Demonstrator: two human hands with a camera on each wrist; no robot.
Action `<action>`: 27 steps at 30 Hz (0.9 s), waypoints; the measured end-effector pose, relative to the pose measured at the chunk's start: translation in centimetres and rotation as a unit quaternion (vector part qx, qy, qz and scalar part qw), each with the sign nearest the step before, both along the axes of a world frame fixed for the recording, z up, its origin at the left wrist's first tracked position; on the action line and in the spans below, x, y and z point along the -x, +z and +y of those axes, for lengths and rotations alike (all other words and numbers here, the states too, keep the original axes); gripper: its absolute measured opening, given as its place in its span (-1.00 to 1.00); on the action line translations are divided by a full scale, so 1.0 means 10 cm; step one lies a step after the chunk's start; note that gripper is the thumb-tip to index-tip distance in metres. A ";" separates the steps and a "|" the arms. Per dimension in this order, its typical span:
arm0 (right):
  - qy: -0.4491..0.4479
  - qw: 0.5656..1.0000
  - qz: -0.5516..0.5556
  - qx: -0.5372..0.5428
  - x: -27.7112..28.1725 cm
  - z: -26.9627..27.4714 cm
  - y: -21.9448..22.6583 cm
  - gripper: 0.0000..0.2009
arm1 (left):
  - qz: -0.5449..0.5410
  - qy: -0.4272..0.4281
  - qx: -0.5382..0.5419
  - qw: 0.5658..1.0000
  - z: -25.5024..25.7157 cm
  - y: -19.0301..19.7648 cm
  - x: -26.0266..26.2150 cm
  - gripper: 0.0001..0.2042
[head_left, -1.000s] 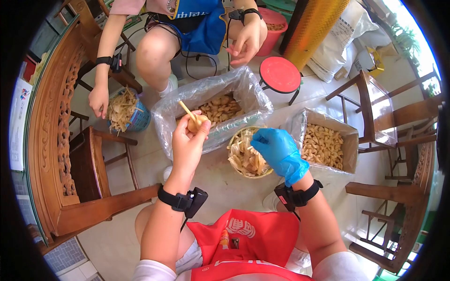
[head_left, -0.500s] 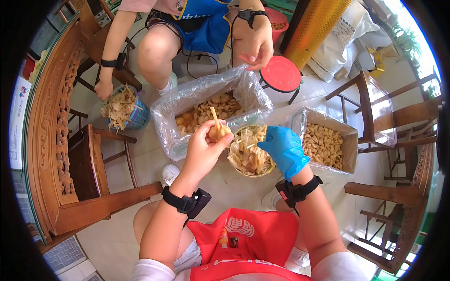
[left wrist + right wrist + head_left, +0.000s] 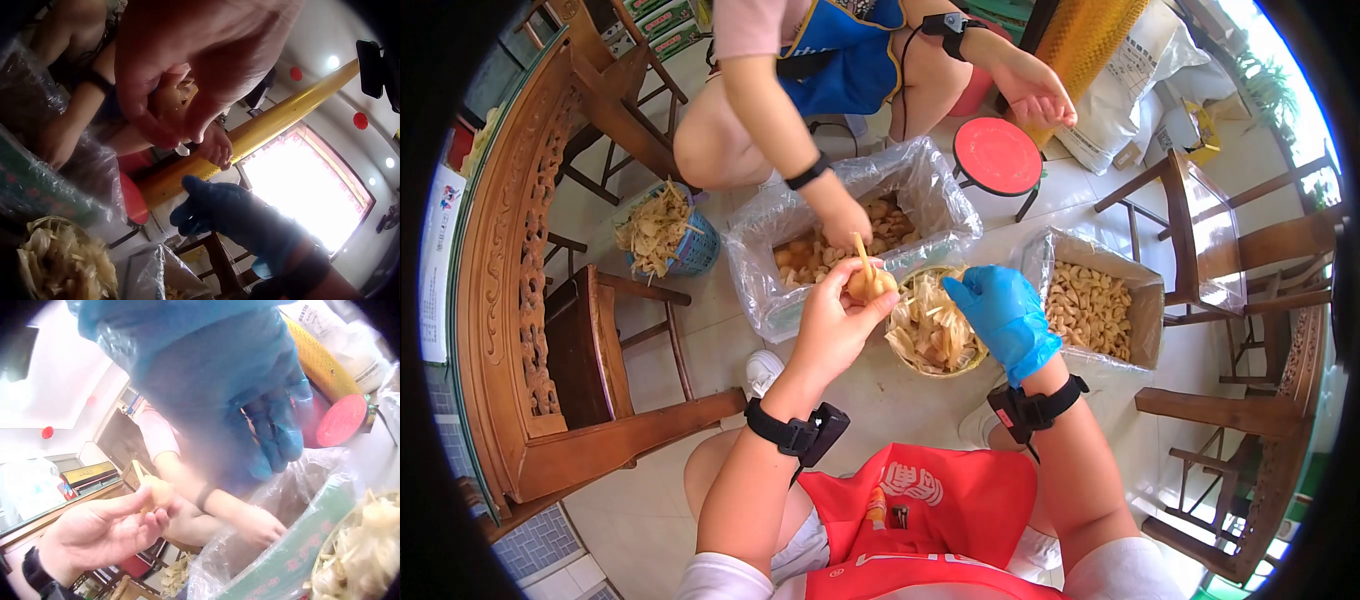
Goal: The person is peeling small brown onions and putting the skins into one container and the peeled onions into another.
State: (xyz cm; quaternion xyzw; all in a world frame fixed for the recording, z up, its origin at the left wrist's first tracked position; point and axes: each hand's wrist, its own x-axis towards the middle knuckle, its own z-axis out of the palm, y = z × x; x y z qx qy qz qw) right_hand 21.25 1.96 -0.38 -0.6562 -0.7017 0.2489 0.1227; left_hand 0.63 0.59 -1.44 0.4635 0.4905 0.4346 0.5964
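Note:
My bare left hand (image 3: 837, 322) pinches a garlic bulb (image 3: 872, 287) between thumb and fingers, its stem standing up. The bulb's pale stem also shows in the right wrist view, beside my left thumb. My right hand (image 3: 1006, 322), in a blue glove, hovers over the right side of a round basket (image 3: 946, 375) heaped with garlic skins (image 3: 935, 325). Its fingers bend loosely, and nothing shows between them in the right wrist view. Beyond my left hand stands a plastic-lined crate (image 3: 752, 245) of garlic bulbs (image 3: 795, 255).
Another person's hand (image 3: 843, 220) reaches into the lined crate. A lined box (image 3: 1147, 325) of garlic cloves (image 3: 1090, 310) sits to the right. A red stool (image 3: 998, 157), a blue basket (image 3: 697, 250) of stalks and wooden chairs stand around.
My left hand has moved right with the garlic bulb, then stayed nearly still. My right hand has shifted slightly right. The other person's hand has swung from the blue basket into the crate.

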 end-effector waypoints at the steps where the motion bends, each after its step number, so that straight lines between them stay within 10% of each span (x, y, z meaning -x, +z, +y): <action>1: -0.008 0.999 0.032 -0.006 0.03 0.00 0.02 -0.73 | -0.015 -0.009 0.003 1.000 0.00 -0.02 0.00 -0.66; 8: 0.090 0.965 0.241 -0.042 0.24 -0.05 0.09 -0.68 | 0.009 -0.041 0.021 0.999 -0.02 -0.02 -0.05 -0.63; 27: 0.074 0.984 0.139 -0.086 0.37 -0.16 0.08 -0.82 | 0.253 0.001 -0.152 0.955 -0.12 0.05 -0.17 -0.60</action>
